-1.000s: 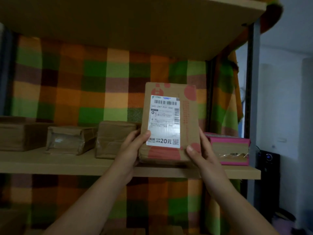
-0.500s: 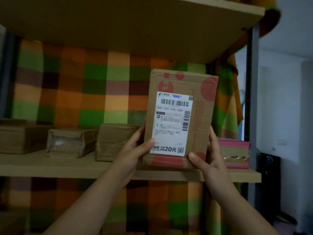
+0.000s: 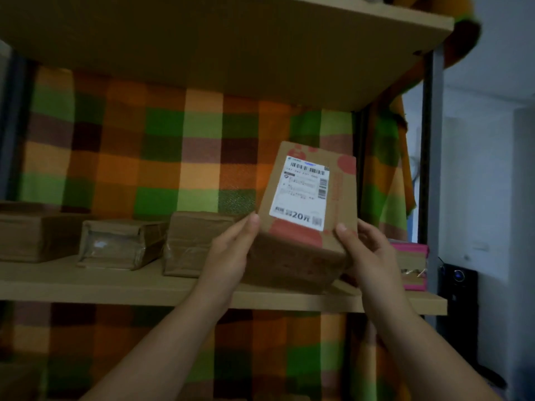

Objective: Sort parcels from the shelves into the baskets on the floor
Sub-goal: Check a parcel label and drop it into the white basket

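The cardboard parcel (image 3: 301,250) is in the air in front of the right part of the middle shelf (image 3: 86,285), between the two hands. It is tilted, with the top leaning away from the person, so its underside shows. I cannot tell if its far lower edge touches the shelf board.

The left hand (image 3: 228,256) holds the lower left corner, with the thumb on the front face and the other fingers hidden behind. The right hand (image 3: 370,253) holds the lower right corner in the same way. So each grip is closed on the parcel.

A white shipping label (image 3: 301,192) with barcodes faces the camera. It seems the person is reading it to choose a basket. No basket is in view.

I judge the carton to be stiff, with flat faces and firm edges, and not heavy, because thumbs and fingers at two corners are enough to carry it. Plain cardboard is not slippery, but the label looks smoother, so it is better to keep the fingers off it. A good hold is on the two side faces, or with one palm under the bottom.

Three brown taped parcels (image 3: 121,244) lie on the shelf to the left, and a pink box (image 3: 411,264) is just behind the right hand.
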A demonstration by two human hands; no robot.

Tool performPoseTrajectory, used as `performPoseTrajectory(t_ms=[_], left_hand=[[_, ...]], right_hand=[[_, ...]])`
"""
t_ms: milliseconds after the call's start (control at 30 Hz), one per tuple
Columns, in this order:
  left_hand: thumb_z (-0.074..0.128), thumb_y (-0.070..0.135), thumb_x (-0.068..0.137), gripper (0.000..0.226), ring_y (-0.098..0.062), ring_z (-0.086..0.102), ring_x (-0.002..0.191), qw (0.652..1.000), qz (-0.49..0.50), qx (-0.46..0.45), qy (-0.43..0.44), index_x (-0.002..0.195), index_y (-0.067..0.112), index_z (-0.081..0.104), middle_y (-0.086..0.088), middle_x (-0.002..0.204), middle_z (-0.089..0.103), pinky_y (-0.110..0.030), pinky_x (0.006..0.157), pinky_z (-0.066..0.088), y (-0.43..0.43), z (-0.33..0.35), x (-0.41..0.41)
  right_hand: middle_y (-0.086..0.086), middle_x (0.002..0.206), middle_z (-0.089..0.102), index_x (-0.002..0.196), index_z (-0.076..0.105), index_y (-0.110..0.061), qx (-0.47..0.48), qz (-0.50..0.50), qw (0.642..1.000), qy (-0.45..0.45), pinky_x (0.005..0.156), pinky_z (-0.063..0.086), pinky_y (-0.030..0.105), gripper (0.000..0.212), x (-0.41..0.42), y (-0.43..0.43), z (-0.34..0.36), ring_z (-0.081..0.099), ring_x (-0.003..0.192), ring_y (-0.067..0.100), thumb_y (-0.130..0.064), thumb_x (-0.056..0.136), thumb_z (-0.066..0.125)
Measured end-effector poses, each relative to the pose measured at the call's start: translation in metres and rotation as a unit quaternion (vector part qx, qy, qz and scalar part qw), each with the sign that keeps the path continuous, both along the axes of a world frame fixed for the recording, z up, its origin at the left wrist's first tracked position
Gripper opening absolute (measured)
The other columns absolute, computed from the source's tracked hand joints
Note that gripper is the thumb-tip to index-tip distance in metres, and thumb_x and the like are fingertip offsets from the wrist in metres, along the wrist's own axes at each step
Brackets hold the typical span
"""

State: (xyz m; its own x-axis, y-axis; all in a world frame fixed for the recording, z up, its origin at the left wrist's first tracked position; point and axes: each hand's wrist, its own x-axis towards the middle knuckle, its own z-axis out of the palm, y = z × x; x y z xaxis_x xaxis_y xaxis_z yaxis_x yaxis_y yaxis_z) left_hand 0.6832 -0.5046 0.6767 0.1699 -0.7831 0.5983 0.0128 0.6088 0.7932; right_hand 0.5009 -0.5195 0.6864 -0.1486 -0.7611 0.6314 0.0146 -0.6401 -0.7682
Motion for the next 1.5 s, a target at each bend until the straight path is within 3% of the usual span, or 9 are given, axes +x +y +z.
performPoseTrajectory(t_ms=[133,333,500,733,867,1067,1200,1300,1500], left_hand=[[0.055,0.036,0.089,0.038,0.005,0.058,0.091,0.999,0.041,-0.012,-0.026,0.127,0.030,0.056,0.013,0.108,0.065,-0.009,0.064,0.050,-0.006,0.006,-0.003],[0.047,0.045,0.093,0.018,0.002,0.052,0.072,0.995,0.062,0.076,0.012,0.092,0.035,0.062,0.017,0.077,0.060,-0.021,0.056,0.036,-0.025,0.014,-0.013],[0.048,0.045,0.093,0.025,-0.007,0.052,0.064,0.990,0.067,0.125,0.009,0.081,0.028,0.060,0.005,0.075,0.059,-0.024,0.054,0.037,-0.034,0.012,-0.021],[0.051,0.055,0.086,0.037,-0.025,0.065,0.093,0.984,0.136,0.103,-0.051,0.104,0.028,0.068,-0.003,0.095,0.071,-0.043,0.090,0.051,-0.049,0.004,-0.024],[0.047,0.067,0.069,0.065,-0.023,0.064,0.100,0.981,0.149,0.102,-0.067,0.113,0.024,0.067,0.001,0.105,0.071,-0.042,0.094,0.050,-0.047,0.001,-0.026],[0.055,0.045,0.089,0.034,-0.017,0.062,0.093,0.964,0.259,0.058,-0.024,0.109,0.021,0.066,0.003,0.100,0.068,-0.040,0.089,0.052,-0.036,0.002,-0.007],[0.053,0.044,0.090,0.030,-0.020,0.059,0.091,0.945,0.325,0.049,-0.003,0.099,0.019,0.067,-0.001,0.097,0.066,-0.032,0.078,0.047,-0.023,0.008,0.015],[0.053,0.043,0.090,0.025,-0.021,0.057,0.096,0.936,0.348,0.056,0.008,0.099,0.022,0.064,0.000,0.103,0.062,-0.036,0.085,0.048,-0.013,0.008,0.040],[0.053,0.044,0.091,0.039,-0.019,0.051,0.108,0.942,0.328,0.064,-0.013,0.122,0.021,0.053,-0.001,0.123,0.054,-0.038,0.092,0.045,-0.008,0.005,0.103]], right_hand=[[-0.005,0.107,0.062,0.124,0.055,-0.020,0.039,-0.021,0.999,0.027,0.082,0.053,0.036,0.041,0.003,-0.012,0.019,0.060,0.095,0.013,-0.040,0.088,0.057],[0.007,0.093,0.066,0.086,0.064,-0.021,0.078,-0.132,0.974,0.166,0.087,0.051,0.049,0.030,0.003,-0.045,0.029,0.061,0.091,0.027,-0.050,0.083,0.057],[0.016,0.095,0.065,0.092,0.070,-0.010,0.094,-0.204,0.944,0.241,0.082,0.051,0.039,0.050,-0.001,-0.062,0.040,0.060,0.089,0.032,-0.055,0.087,0.049],[0.020,0.093,0.067,0.087,0.068,-0.004,0.080,-0.204,0.940,0.260,0.082,0.053,0.044,0.057,-0.003,-0.070,0.039,0.063,0.086,0.035,-0.056,0.089,0.046],[0.017,0.094,0.063,0.099,0.067,-0.002,0.062,-0.206,0.937,0.274,0.078,0.046,0.033,0.056,-0.004,-0.069,0.039,0.055,0.083,0.028,-0.052,0.092,0.044],[0.021,0.124,0.060,0.132,0.049,-0.002,-0.064,-0.269,0.896,0.349,0.095,0.044,0.040,0.064,0.000,-0.038,0.043,0.053,0.118,0.036,-0.050,0.089,0.051],[0.014,0.110,0.063,0.139,0.044,-0.008,-0.150,-0.218,0.906,0.330,0.096,0.043,0.036,0.063,0.021,-0.014,0.049,0.056,0.114,0.032,-0.045,0.089,0.054],[0.009,0.135,0.054,0.140,0.043,-0.012,-0.148,-0.170,0.910,0.348,0.096,0.040,0.030,0.059,0.053,-0.009,0.047,0.052,0.120,0.026,-0.041,0.090,0.056],[0.004,0.139,0.051,0.142,0.040,-0.015,-0.104,-0.122,0.924,0.348,0.092,0.036,0.021,0.059,0.124,-0.007,0.029,0.048,0.125,0.019,-0.038,0.090,0.057]])
